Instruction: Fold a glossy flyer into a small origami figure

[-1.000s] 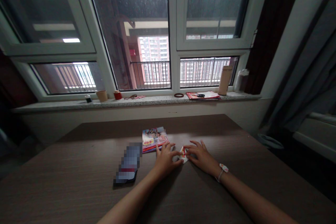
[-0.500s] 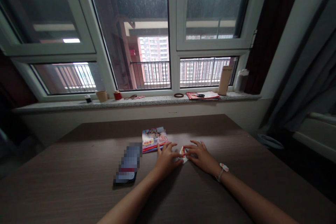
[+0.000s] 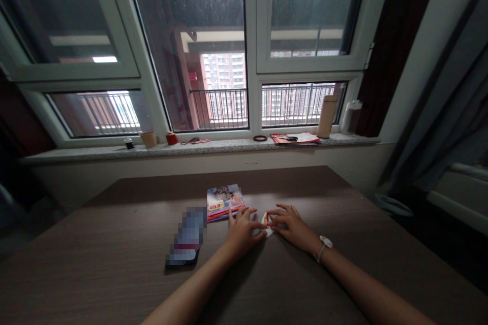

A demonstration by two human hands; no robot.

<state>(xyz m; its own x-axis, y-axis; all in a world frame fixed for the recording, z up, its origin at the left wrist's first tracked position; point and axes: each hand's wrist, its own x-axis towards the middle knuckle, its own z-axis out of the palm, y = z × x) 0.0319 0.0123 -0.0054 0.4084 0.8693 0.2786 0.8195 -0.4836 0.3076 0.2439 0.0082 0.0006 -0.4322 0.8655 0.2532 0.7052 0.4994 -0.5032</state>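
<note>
A small piece of folded paper [image 3: 268, 231], white with red and yellow print, lies on the table between my two hands. My left hand [image 3: 241, 229] grips its left side with thumb and index finger, the other fingers spread toward the printed leaflets [image 3: 224, 199]. From the other side my right hand [image 3: 292, 228] pinches the paper's right edge, its remaining fingers stretched forward. Fingertips cover part of the paper, so its full shape is hidden. A bracelet [image 3: 323, 249] circles my right wrist.
Left of my hands a phone [image 3: 186, 238], blurred out, lies on the brown table [image 3: 114, 244]. Along the windowsill [image 3: 229, 146] stand a paper cup [image 3: 148, 139], a red spool [image 3: 171, 138] and a tan bottle [image 3: 327, 117]. Scissors [image 3: 292, 138] rest on papers there.
</note>
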